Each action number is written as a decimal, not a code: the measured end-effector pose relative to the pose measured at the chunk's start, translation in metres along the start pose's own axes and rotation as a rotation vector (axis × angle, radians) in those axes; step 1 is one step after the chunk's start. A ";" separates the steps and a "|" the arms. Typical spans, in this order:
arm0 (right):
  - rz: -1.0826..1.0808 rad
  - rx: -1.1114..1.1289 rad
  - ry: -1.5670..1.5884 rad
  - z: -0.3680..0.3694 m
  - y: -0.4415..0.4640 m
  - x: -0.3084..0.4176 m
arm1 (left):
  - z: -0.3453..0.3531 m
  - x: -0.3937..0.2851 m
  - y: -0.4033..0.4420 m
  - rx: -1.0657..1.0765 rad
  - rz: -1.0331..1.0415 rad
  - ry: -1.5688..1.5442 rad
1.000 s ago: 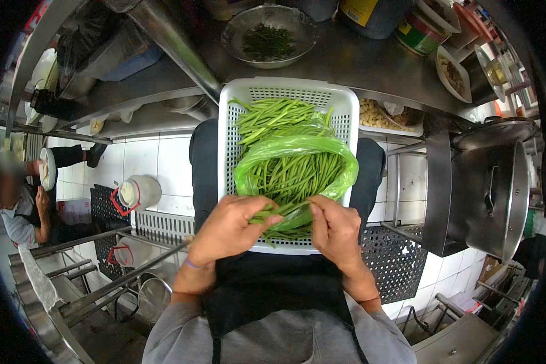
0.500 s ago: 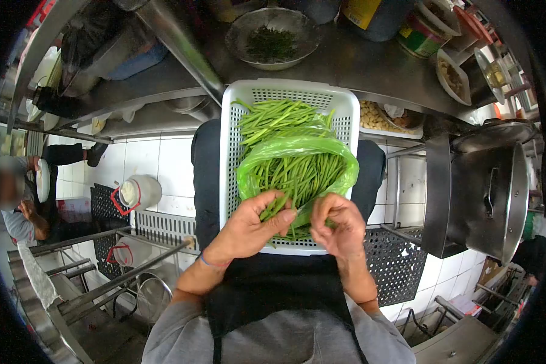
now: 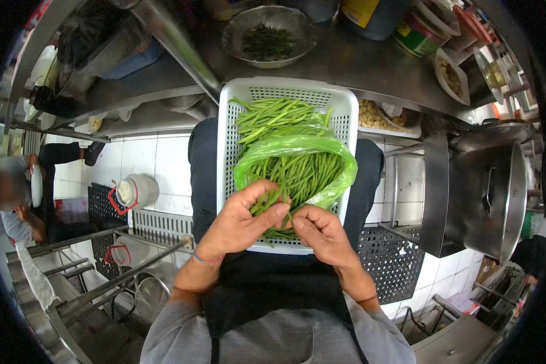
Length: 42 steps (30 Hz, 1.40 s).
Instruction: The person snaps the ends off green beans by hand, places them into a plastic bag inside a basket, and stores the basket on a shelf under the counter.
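A white perforated plastic basket (image 3: 226,130) rests across my lap. Green beans (image 3: 273,118) lie loose at its far end, and more fill an open green plastic bag (image 3: 273,145) in the middle. Over the near side of the bag, my left hand (image 3: 246,215) is closed around a few green beans, their ends sticking out past the thumb. My right hand (image 3: 326,233) is beside it, thumb and forefinger pinched at the tip of a bean held by the left. The pinched tip itself is mostly covered by the fingers.
Ahead, a metal shelf (image 3: 346,67) holds a bowl (image 3: 270,57) of dark greens and several containers. A large lidded metal pot (image 3: 488,200) stands at right. Buckets (image 3: 136,191) and a metal rack (image 3: 121,252) are at left, where another person (image 3: 18,212) sits.
My right hand has moved left to meet the left hand at the beans, its fingers now pinching. The left hand still holds its beans and has shifted slightly.
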State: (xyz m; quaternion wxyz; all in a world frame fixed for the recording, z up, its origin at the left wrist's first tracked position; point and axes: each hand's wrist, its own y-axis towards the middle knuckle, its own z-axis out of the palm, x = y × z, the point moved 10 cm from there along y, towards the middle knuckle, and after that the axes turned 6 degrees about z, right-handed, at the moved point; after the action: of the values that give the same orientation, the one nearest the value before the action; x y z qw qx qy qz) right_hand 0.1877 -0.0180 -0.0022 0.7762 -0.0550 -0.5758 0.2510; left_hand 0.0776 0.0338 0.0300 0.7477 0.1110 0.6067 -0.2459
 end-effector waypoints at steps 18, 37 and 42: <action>-0.069 0.099 0.602 -0.016 0.005 -0.011 | -0.017 -0.027 -0.015 -0.085 0.200 -0.042; -1.127 1.002 0.257 0.008 -0.185 0.224 | -0.147 0.019 0.004 -0.807 0.387 0.004; -0.934 1.394 -0.206 0.089 -0.233 0.234 | -0.150 0.024 0.007 -0.797 0.339 -0.069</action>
State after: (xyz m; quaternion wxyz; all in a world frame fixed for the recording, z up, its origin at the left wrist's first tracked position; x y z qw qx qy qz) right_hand 0.2308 -0.1323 0.3176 0.6001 0.7033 -0.3206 0.2060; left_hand -0.0435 0.1040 -0.0300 0.7818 -0.0965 0.6020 0.1303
